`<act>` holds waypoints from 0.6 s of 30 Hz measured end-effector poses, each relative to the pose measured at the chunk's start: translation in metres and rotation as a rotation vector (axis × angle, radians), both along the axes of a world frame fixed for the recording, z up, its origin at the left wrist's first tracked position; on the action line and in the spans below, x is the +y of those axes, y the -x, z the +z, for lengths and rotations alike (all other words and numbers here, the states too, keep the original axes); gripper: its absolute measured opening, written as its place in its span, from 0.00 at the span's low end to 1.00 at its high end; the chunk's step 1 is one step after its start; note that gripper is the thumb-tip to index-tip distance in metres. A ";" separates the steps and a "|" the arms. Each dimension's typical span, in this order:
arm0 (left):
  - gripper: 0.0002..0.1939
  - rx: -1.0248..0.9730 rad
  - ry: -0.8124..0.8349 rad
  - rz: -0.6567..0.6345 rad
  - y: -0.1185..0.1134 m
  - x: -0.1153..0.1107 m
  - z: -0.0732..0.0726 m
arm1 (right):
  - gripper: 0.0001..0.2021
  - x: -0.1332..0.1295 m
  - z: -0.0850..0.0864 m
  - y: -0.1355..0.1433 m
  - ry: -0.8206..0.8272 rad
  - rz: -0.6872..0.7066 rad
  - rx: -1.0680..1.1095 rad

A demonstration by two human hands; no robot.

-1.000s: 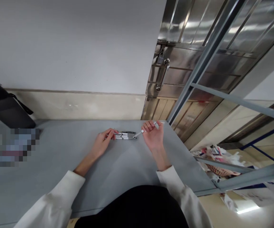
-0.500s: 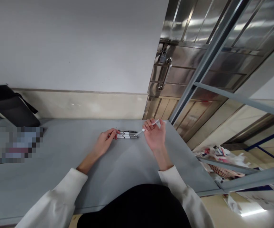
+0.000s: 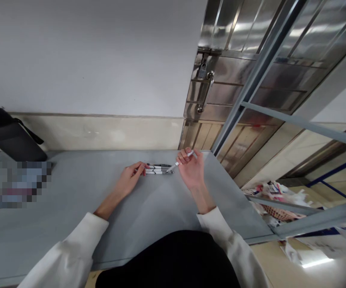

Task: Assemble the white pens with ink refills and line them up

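- Right fingers (image 3: 185, 156): curled, pinching the loose pen (image 3: 172, 167); thumb stands out, palm turned up.
- Right hand (image 3: 191, 172): just right of the pens (image 3: 154, 170).
- Loose pen: slants down-left from the right hand to the pens' right end. Can't tell if its lower end touches them.
- Left fingers (image 3: 139, 168): bent close together at the pens' left end; can't tell if gripping or just resting.
- Pens: side by side on the desk (image 3: 158, 216), mostly white, black one at the far side.
- Black case (image 3: 17, 140): on the desk, well left of the pens.
- Door (image 3: 221, 92): beyond and right of the pens.
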State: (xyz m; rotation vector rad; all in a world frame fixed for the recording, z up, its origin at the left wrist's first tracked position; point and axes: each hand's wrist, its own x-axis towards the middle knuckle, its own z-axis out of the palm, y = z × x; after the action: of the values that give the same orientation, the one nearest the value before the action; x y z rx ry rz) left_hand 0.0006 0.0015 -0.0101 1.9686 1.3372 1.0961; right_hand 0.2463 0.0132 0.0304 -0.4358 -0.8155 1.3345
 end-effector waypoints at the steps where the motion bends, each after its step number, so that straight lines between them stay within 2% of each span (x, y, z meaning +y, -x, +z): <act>1: 0.24 -0.001 -0.005 0.000 0.000 0.000 -0.001 | 0.20 0.000 0.000 0.000 -0.005 -0.008 -0.008; 18: 0.24 -0.001 0.009 -0.014 -0.001 -0.002 0.001 | 0.16 0.000 -0.002 0.000 0.015 0.005 0.035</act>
State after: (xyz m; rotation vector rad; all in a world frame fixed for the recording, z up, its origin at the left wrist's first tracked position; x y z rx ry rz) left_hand 0.0016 -0.0003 -0.0088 1.9675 1.3235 1.0829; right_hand 0.2465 0.0129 0.0288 -0.4209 -0.7784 1.3499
